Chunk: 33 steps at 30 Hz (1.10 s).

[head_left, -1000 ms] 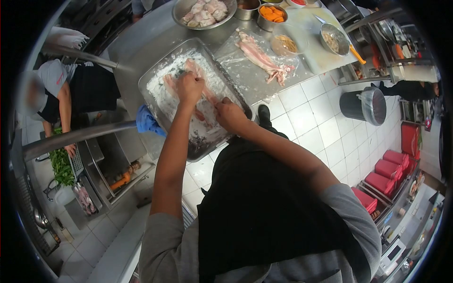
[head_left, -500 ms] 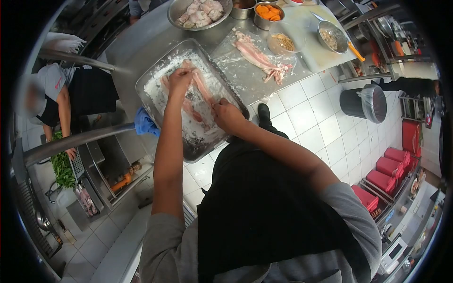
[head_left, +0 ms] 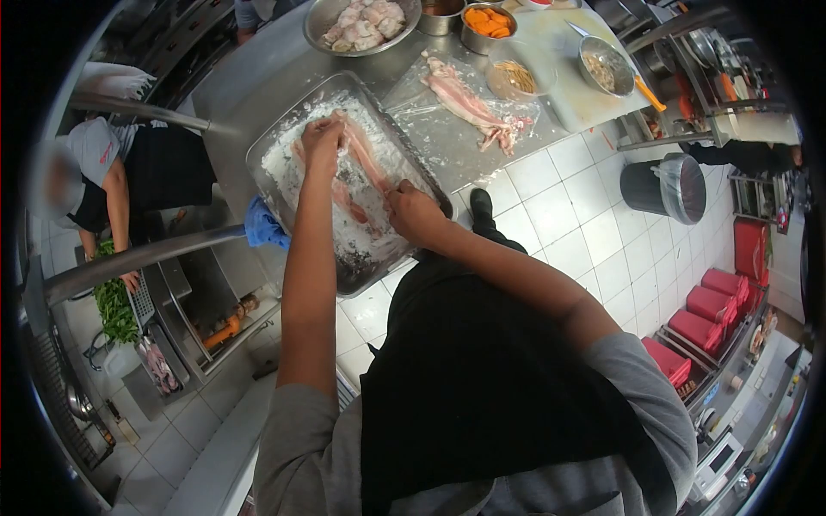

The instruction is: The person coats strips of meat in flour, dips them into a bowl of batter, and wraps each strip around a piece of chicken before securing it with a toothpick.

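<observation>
A long pale-pink strip of raw meat (head_left: pixel 366 160) stretches between my hands over a metal tray (head_left: pixel 258 176) dusted with white powder. My left hand (head_left: pixel 323 144) pinches its far end, fingers closed. At the near end, by the tray's right side, my right hand (head_left: pixel 415 212) is closed on the same strip. Under and between my hands, more pink meat (head_left: pixel 347 205) lies in the powder, partly hidden by my left wrist. To the tray's right, a larger piece of raw meat (head_left: pixel 465 96) rests on a plastic sheet.
Behind the tray stand a bowl of pale meat pieces (head_left: pixel 366 24) and a pot of orange slices (head_left: pixel 488 22). A small bowl (head_left: pixel 607 67) sits on a cutting board (head_left: pixel 564 90). A blue cloth (head_left: pixel 265 225) hangs left. A co-worker (head_left: pixel 116 163) handles greens (head_left: pixel 116 301).
My left hand has shifted slightly left with the far end of the meat strip. My right hand stays nearly in place, still gripping the near end.
</observation>
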Available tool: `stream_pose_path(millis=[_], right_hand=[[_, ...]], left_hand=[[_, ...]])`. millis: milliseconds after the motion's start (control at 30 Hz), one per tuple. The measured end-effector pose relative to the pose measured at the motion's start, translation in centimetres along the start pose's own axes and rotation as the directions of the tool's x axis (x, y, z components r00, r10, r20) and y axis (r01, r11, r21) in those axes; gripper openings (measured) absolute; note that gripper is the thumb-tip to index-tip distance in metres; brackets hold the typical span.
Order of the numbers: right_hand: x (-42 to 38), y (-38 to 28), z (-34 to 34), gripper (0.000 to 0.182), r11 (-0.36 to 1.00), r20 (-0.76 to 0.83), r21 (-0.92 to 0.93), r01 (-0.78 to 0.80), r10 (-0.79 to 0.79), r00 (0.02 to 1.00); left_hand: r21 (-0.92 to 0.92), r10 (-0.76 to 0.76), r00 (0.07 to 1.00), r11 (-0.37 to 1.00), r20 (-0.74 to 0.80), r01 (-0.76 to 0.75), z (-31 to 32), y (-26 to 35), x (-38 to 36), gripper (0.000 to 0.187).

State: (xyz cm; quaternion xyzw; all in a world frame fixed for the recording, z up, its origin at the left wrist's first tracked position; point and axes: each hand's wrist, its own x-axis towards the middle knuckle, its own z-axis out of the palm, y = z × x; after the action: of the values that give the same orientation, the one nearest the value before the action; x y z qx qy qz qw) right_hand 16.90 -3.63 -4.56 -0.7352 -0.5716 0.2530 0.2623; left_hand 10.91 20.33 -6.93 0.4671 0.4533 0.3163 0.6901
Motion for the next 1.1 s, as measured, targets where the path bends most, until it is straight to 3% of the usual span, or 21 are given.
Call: stream_pose_path(millis=[200, 300, 367, 400, 467, 500, 567, 600, 667, 700, 767, 833, 900, 967, 1033, 1100], right_hand=[[-0.2, -0.4, -0.6, 0.025, 1.0, 0.025, 0.016, -0.012, 0.012, 1.0], [-0.3, -0.7, -0.9, 0.025, 0.999, 0.04, 0.007, -0.031, 0.031, 0.999], [-0.3, -0.6, -0.8, 0.025, 1.0, 0.046, 0.004, -0.027, 0.027, 0.999], [-0.3, -0.4, -0.5, 0.025, 1.0, 0.027, -0.011, -0.004, 0.005, 1.0], [-0.4, -0.2, -0.2, 0.025, 1.0, 0.011, -0.025, 0.019, -0.019, 1.0], [-0.4, -0.1, -0.3, 0.025, 0.999, 0.005, -0.015, 0.036, -0.036, 0.999], [-0.3, -0.4, -0.5, 0.025, 0.999, -0.002, -0.003, 0.055, -0.055, 0.999], [-0.4, -1.0, -1.0, 0.025, 1.0, 0.008, 0.003, 0.019, -0.019, 1.0], [-0.8, -1.3, -1.7, 0.024, 0.999, 0.009, -0.013, -0.033, 0.034, 0.999], [-0.9, -1.5, -1.6, 0.025, 0.998, 0.031, -0.005, -0.063, 0.063, 0.998], [-1.1, -1.6, -1.4, 0.026, 0.994, 0.033, -0.014, -0.108, 0.108, 0.994], [-1.5, -1.5, -1.1, 0.028, 0.986, 0.106, -0.168, -0.006, 0.024, 0.994], [-2.5, -1.8, -1.4, 0.029, 0.975, 0.069, -0.217, 0.038, -0.024, 0.997], [-3.2, -1.6, -2.6, 0.029, 0.961, 0.039, -0.265, 0.082, -0.075, 0.996], [-3.5, -1.6, -4.9, 0.022, 0.964, -0.114, -0.199, 0.178, -0.203, 0.973], [-3.2, -1.6, -7.9, 0.02, 0.973, -0.147, -0.124, 0.197, -0.214, 0.966]], left_hand=[[0.088, 0.092, 0.996, 0.992, -0.007, -0.091, 0.6, 1.7, 0.2, 0.033], [0.242, 0.093, 0.995, 0.965, 0.043, -0.101, -0.2, 1.1, 1.7, 0.024], [0.517, 0.402, 0.908, 0.757, 0.114, -0.4, -0.9, 0.3, 3.3, 0.015], [0.519, 0.403, 0.908, 0.756, 0.113, -0.4, -0.9, 0.7, 3.1, 0.015], [0.752, 0.679, 0.693, 0.322, 0.24, -0.576, -1.1, 2.1, 1.3, 0.01], [0.754, 0.679, 0.694, 0.32, 0.24, -0.574, -1.0, 2.6, 0.1, 0.01], [0.635, 0.515, 0.739, 0.407, 0.435, -0.657, -1.1, 3.1, -2.5, 0.014], [0.634, 0.516, 0.737, 0.405, 0.436, -0.659, -1.4, 3.0, -4.0, 0.014], [0.638, 0.41, 0.596, 0.044, 0.69, -0.769, -0.8, 2.3, -6.5, 0.018], [0.623, 0.416, 0.583, 0.049, 0.698, -0.781, -1.0, 1.6, -6.6, 0.018], [0.715, 0.384, 0.673, 0.045, 0.632, -0.697, -1.1, 0.8, -6.2, 0.025], [0.72, 0.401, 0.674, 0.052, 0.62, -0.693, -0.2, 1.4, -6.9, 0.025], [0.742, 0.423, 0.682, 0.033, 0.597, -0.67, 0.0, 2.4, -7.1, 0.026], [0.716, 0.542, 0.652, 0.126, 0.53, -0.686, 0.7, 2.9, -7.2, 0.028], [0.715, 0.582, 0.653, 0.167, 0.484, -0.679, 2.0, 4.2, -7.7, 0.029], [0.714, 0.617, 0.659, 0.213, 0.43, -0.667, 3.8, 5.8, -8.4, 0.03]])
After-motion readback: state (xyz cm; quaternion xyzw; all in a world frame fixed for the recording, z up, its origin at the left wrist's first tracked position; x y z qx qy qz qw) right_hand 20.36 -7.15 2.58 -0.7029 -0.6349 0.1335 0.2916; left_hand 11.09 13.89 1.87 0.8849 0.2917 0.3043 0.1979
